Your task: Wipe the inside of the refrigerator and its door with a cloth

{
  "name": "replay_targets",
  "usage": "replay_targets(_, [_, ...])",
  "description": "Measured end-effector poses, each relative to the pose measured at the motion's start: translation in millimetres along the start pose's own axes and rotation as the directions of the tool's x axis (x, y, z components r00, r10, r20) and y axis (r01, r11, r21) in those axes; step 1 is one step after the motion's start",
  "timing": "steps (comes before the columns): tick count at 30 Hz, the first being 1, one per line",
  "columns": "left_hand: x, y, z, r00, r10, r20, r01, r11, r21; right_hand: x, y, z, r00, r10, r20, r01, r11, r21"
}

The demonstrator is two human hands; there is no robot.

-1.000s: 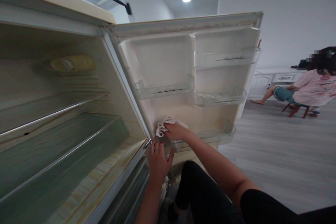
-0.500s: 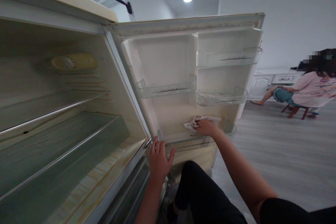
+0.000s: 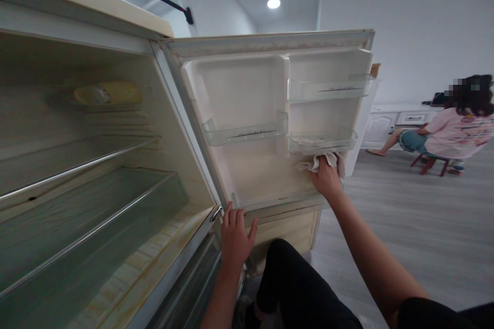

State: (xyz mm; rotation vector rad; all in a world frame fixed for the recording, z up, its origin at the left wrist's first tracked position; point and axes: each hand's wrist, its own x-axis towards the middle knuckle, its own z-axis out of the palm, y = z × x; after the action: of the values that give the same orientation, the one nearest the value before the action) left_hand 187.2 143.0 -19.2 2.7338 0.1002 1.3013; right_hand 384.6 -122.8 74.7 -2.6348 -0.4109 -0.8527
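One cloth gripped in right hand; left hand open-gripped on fridge edge; three door bins.

Head camera looks forward and slightly down, close to the open fridge door.

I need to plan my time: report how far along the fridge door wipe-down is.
In hand: the right hand presses a white cloth on the door liner beneath the lower right bin. The left hand steadies the door's bottom edge. Left: yellowish stains on the fridge floor. Nothing shows as finished.
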Motion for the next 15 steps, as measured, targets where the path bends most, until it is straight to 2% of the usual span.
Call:
replay_targets(3, [-0.8, -0.1, -0.2, 1.0, -0.011, -0.006, 0.011, 1.0, -0.006, -0.1, -14.8, 1.2, 0.996, -0.093, -0.002, 0.093, 0.996, -0.01])
replay_targets(7, [-1.8, 0.5, -0.8, 1.0, -0.02, -0.001, 0.02, 1.0, -0.024, -7.9, -45.9, 3.1, 0.992, -0.118, 0.033, 0.118, 0.993, 0.01])
replay_targets(11, [-1.8, 1.1, -1.3, 1.0, -0.027, 0.011, 0.027, 0.999, -0.021, -17.5, -73.0, 2.2, 0.961, -0.272, 0.046, 0.27, 0.961, 0.054])
replay_targets(13, [-1.7, 0.9, -1.3, 0.999, -0.029, 0.015, 0.029, 0.999, -0.017, -19.5, -76.7, 0.4, 0.955, -0.293, 0.053, 0.289, 0.955, 0.067])
replay_targets(15, [-1.7, 0.0, -1.3, 1.0, -0.024, 0.02, 0.024, 1.0, -0.016, -18.5, -70.4, -2.1, 0.966, -0.253, 0.052, 0.25, 0.966, 0.063])
